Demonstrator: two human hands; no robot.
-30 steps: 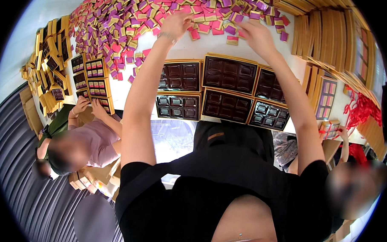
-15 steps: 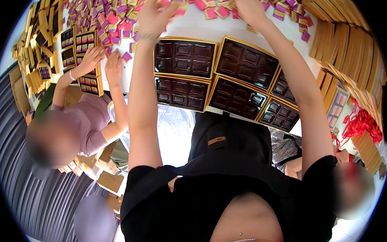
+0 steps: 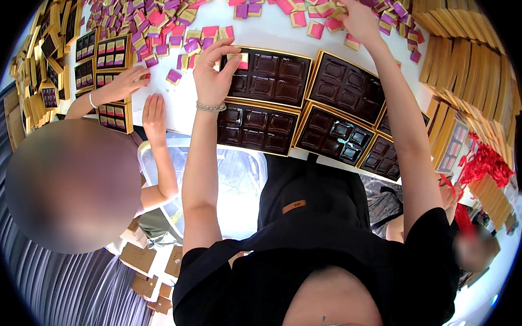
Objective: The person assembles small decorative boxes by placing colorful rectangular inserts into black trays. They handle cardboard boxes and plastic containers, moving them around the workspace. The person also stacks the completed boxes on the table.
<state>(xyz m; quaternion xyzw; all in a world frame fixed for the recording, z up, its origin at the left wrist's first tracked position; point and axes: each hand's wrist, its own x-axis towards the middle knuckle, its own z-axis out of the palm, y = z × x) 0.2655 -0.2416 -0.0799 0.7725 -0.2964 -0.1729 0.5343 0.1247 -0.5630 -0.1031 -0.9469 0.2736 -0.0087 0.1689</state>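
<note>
Gold-rimmed boxes with dark brown six-pocket trays lie before me on the white table. At the corner of the far left box (image 3: 268,76), my left hand (image 3: 213,75) holds a small pink-and-gold wrapped square (image 3: 243,62) between thumb and fingers, over a pocket. The other pockets of that box show bare. My right hand (image 3: 359,24) reaches out to the scattered squares at the far side. Its thumb and forefinger are apart, beside a loose pink square (image 3: 334,24). Nearer me are a second left box (image 3: 257,128) and a middle box (image 3: 336,136).
Pink and purple wrapped squares (image 3: 153,29) spread along the far side. On the left, a co-worker's hands (image 3: 123,86) are beside filled boxes (image 3: 112,52). Stacked gold boxes (image 3: 458,58) and red ribbon (image 3: 485,161) are on the right. A clear plastic bin (image 3: 233,181) stands below the table edge.
My left hand has come back from the far squares to the left box with a wrapped square. My right hand remains among the squares, slightly shifted. The co-worker's head has moved nearer.
</note>
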